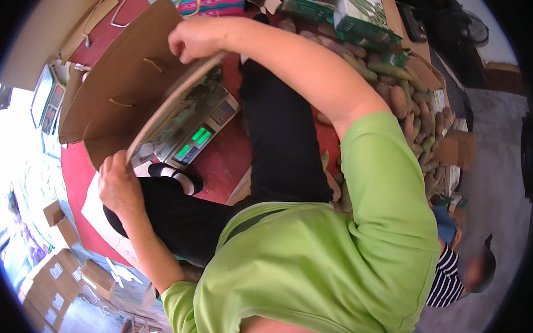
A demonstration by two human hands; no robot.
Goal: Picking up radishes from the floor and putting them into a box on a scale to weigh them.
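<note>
A brown cardboard box (128, 83) with a tall raised flap and handle slots stands in front of me. The box's near side carries a dark green printed picture. My left hand (120, 182) grips the near left corner of its rim, fingers bent over the edge. At the far right end of the box, my right hand (197, 38) is curled against the raised flap. Its fingers are closed, and what they hold, if anything, is hidden. A digital scale (204, 133) with lit green displays sits close under the box's near side.
A large heap of long brown and green tubers (399, 97) lies to my right. Green-and-white printed cartons (364, 22) stand behind it. Another scale (50, 95) is at the far left. Stacked cartons (51, 291) fill the lower left. A person in a striped top (445, 277) is at the lower right.
</note>
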